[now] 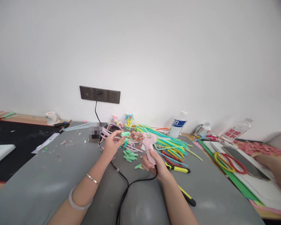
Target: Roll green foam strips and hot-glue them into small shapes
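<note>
My right hand (154,164) is wrapped round the handle of a pink hot glue gun (148,146), whose nozzle points left. My left hand (111,144) pinches a short green folded strip (125,134) between thumb and fingers, right in front of the gun's nozzle. Below the hands lie several short green strip pieces (130,155) on the grey table mat (49,181). The gun's black cord (126,187) runs down toward me between my arms.
A pile of long coloured strips (170,144) lies right of the gun. Yellow-handled pliers (179,169) sit near my right wrist. Water bottles (178,125) stand by the wall. Another person's hand (267,161) rests at the right beside scissors (229,162). A wall socket (100,94) is behind.
</note>
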Demonstrator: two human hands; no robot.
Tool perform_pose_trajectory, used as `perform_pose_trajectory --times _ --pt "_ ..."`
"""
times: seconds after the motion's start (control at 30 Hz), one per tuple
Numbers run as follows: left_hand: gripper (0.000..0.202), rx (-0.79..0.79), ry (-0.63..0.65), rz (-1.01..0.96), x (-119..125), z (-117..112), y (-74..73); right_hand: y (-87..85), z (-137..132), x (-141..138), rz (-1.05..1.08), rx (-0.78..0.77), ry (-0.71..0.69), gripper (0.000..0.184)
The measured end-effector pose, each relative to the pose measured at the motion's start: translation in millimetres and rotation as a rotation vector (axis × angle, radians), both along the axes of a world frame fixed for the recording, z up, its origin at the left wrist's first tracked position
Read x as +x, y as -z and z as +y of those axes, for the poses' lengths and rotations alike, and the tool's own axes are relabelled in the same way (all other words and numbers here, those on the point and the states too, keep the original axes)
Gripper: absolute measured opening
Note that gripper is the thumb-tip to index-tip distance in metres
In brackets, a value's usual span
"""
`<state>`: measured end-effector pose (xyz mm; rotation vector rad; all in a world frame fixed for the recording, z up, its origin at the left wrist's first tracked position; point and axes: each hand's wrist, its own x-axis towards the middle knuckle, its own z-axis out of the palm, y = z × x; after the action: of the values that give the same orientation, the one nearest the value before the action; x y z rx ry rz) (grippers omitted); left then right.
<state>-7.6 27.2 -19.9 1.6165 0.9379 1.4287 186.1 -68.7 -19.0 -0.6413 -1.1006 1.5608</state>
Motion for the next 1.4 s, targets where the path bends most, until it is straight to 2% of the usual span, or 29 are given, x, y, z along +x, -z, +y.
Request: perform_pose_trajectory --times 0.47,0.7,1.2,1.4 --pt "0.026 0.021 -0.010 0.012 -0.6 -0.4 1.1 5.4 2.1 -1.6 -0.039 0.048 -0.007 0.034" --pt "0.025 0.045 -0.051 0.017 -0.8 -0.6 1.3 6.4 2.7 -1.2 -0.061 0.037 0.043 0.033" --pt "0.028 -0.017 -0.024 0.006 0.2 0.7 2.4 1.4 0.7 -0.9 0.062 0.055 0.095 0.041" --pt "0.027 -0.031 0.006 -0.032 0.9 1.1 0.8 1.9 1.8 -2.9 0.031 0.062 0.059 0.039"
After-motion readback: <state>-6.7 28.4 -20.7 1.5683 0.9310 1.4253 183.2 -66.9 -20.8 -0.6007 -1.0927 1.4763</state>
